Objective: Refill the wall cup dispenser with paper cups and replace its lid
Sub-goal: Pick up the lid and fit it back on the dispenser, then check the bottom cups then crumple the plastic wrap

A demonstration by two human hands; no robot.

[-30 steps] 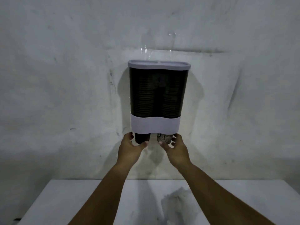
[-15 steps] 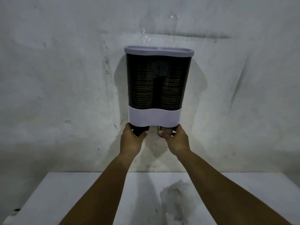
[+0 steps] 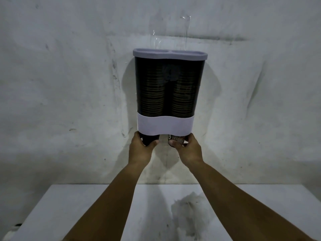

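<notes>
The wall cup dispenser [image 3: 169,87] hangs on the wall, a dark see-through body with a pale lilac band low down. Its lilac lid [image 3: 170,53] sits on top. Two stacks of paper cups [image 3: 153,98] fill both tubes. My left hand [image 3: 141,149] grips the dark bottom cup [image 3: 149,140] that sticks out below the left tube. My right hand [image 3: 188,150] grips the patterned bottom cup [image 3: 175,139] under the right tube. Fingers hide much of both cups.
A white table [image 3: 78,209] stands below, against the stained white wall [image 3: 69,84]. A crumpled clear plastic wrapper [image 3: 189,211] lies on the table between my forearms.
Both hands closed from just under the cups to a grip around them. The view drew nearer, so the dispenser looks larger and higher in frame.
</notes>
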